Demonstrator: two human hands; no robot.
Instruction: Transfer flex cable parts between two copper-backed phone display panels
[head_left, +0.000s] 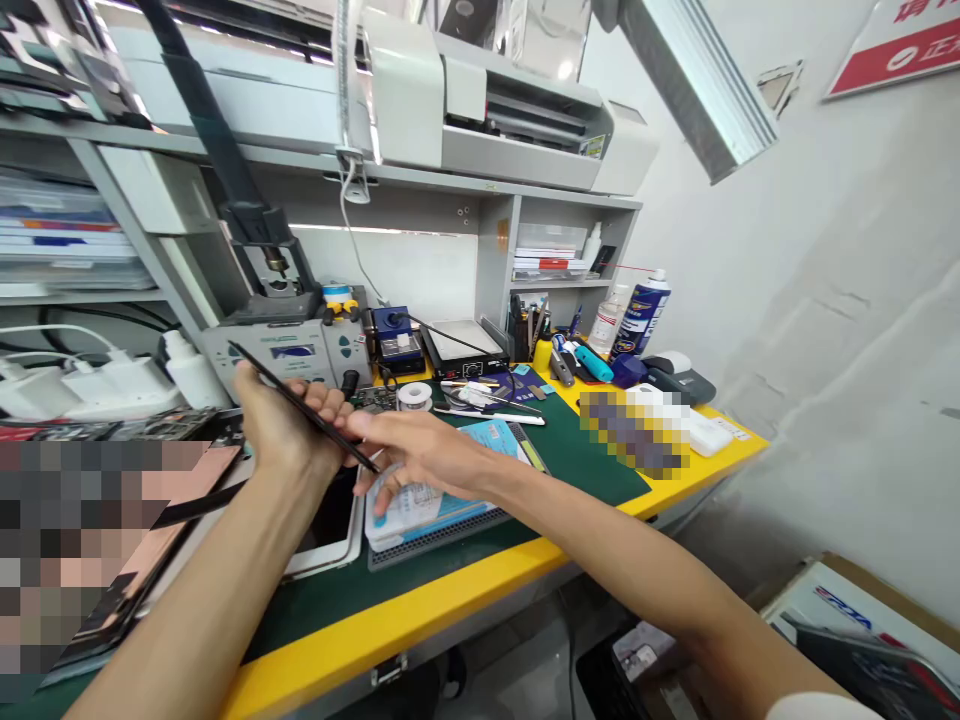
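A thin black flat panel, seen nearly edge-on, is held tilted above the bench. My left hand supports it from beneath, fingers curled up around its far side. At its lower right end, my right hand pinches it, thumb on the near edge and fingers below. What the panel's faces look like cannot be made out. Under my hands lies a white-framed tablet with a dark screen. Beside it, a blue and white package rests on a dark perforated tray, partly covered by my right hand.
Behind stand a grey rework station, a blue soldering unit and a black heating plate. A solder spool and tweezers lie on the green mat. A blue spray can stands right; boxes lie below the yellow edge.
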